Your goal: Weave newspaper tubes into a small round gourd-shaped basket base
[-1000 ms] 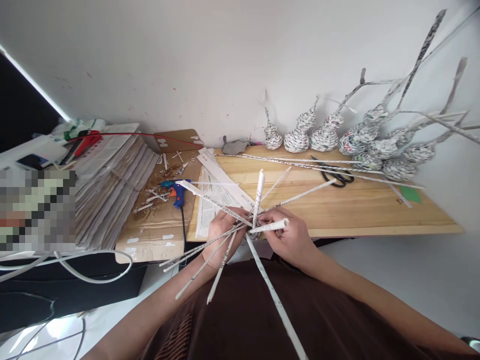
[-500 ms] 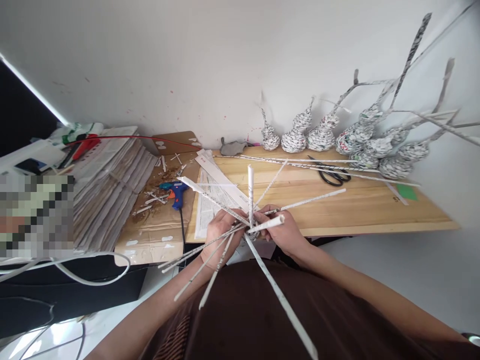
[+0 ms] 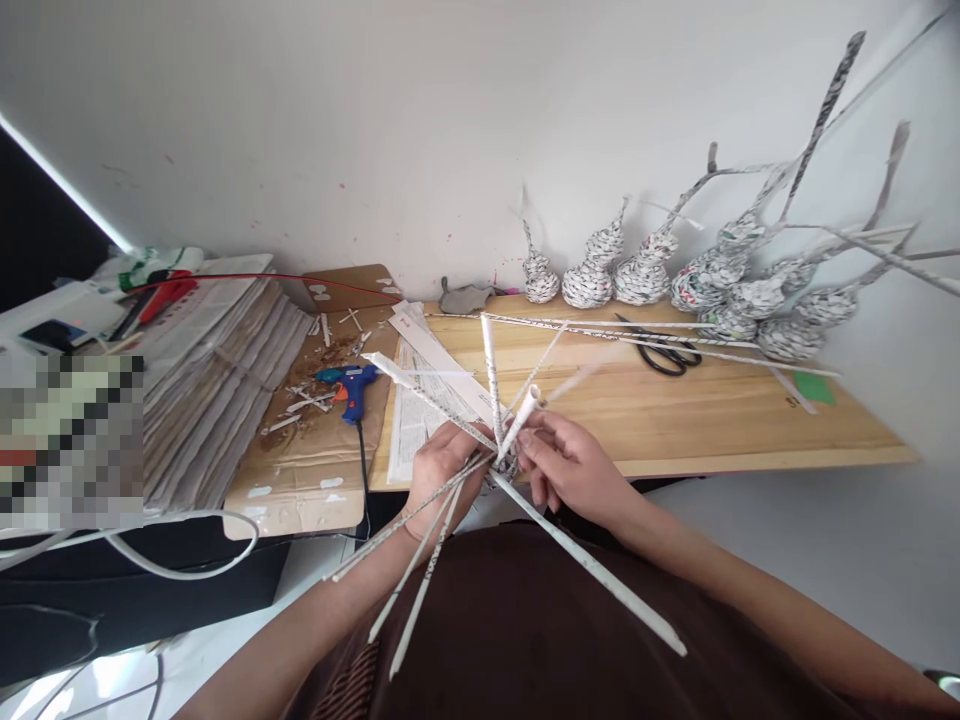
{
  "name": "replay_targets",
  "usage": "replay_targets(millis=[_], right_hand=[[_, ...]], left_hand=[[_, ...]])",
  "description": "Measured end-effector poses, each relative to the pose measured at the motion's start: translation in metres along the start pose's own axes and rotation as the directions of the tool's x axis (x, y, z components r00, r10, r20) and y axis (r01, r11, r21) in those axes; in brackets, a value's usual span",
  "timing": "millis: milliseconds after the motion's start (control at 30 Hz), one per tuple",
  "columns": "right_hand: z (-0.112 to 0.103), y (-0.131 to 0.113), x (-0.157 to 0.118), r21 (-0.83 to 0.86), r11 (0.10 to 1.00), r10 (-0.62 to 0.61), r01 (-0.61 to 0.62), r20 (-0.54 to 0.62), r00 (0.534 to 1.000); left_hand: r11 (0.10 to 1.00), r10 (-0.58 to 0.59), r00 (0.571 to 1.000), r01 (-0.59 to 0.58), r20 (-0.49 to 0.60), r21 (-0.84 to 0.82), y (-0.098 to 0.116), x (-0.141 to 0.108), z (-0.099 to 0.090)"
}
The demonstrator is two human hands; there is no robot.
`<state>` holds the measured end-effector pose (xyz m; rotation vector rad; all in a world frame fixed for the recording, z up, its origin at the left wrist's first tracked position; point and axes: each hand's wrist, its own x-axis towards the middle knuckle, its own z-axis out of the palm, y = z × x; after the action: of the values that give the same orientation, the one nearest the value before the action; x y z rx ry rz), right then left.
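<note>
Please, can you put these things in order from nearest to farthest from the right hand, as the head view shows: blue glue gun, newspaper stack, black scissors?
From the right hand:
1. Black scissors, beyond it, on the wooden board
2. Blue glue gun, left, on cardboard
3. Newspaper stack, far left
</note>
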<state>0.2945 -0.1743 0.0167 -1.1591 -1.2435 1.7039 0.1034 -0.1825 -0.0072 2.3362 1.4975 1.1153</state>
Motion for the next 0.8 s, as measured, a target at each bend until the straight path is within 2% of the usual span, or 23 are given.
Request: replay_targets(millis=[67,133,233,300,333,400,467,500,533,600,667,733,800], right_hand=[[0.000,-0.007,0.005,0.076,0.996,0.039,-0.037,-0.026,0.999],[-0.002,-0.011,0.012,0.121,0.987,0.105,-0.106,0.012,0.994],[-0.004,-0.013,0.019,0.041,0.994,0.094,-0.096,0.057,0.994],[-0.006,-0.011,0.020,-0.152,0.988,-0.021,0.022,0.010,1.000],[-0.007,-0.010,0.019,-0.284,0.953,-0.113,0.102,-0.023,0.993],[-0.010,-0.007,0.018,-0.538,0.810,-0.314,0.235,-0.059,0.947],[-0.012,-0.004,0.019,-0.655,0.699,-0.421,0.288,-0.051,0.906],[-0.013,-0.003,0.021,-0.645,0.708,-0.406,0.286,-0.042,0.913],[-0.013,-0.002,0.023,-0.592,0.761,-0.352,0.267,-0.030,0.936],[-0.011,0.000,0.029,-0.391,0.904,-0.184,0.171,0.003,0.983],[-0.009,0.002,0.034,-0.203,0.977,-0.067,0.070,0.022,0.997],[-0.006,0.006,0.035,-0.133,0.988,-0.074,0.075,0.012,0.997],[-0.004,0.011,0.033,-0.167,0.970,-0.179,0.175,-0.014,0.984]], left_hand=[[1.000,0.020,1.000,-0.020,0.001,-0.004,0.000,0.001,0.000],[0.999,0.039,0.999,-0.039,0.006,-0.012,0.001,0.001,-0.001],[0.998,0.061,0.998,-0.061,0.006,-0.007,0.003,0.002,-0.002],[0.997,0.073,0.997,-0.073,-0.011,-0.006,0.004,0.002,-0.002],[0.997,0.078,0.997,-0.078,-0.018,-0.007,0.004,0.002,-0.002],[0.996,0.085,0.996,-0.085,-0.019,-0.008,0.004,0.003,-0.003],[0.995,0.099,0.995,-0.099,-0.012,-0.009,0.004,0.003,-0.003],[0.994,0.105,0.994,-0.105,-0.013,-0.011,0.004,0.004,-0.002],[0.994,0.106,0.994,-0.106,-0.016,-0.014,0.004,0.004,-0.002],[0.995,0.095,0.995,-0.095,-0.013,-0.025,0.004,0.004,-0.002],[0.997,0.075,0.997,-0.075,-0.003,-0.036,0.003,0.004,-0.002],[0.998,0.057,0.998,-0.057,0.004,-0.036,0.003,0.003,-0.002],[0.999,0.041,0.999,-0.040,0.007,-0.023,0.002,0.002,-0.001]])
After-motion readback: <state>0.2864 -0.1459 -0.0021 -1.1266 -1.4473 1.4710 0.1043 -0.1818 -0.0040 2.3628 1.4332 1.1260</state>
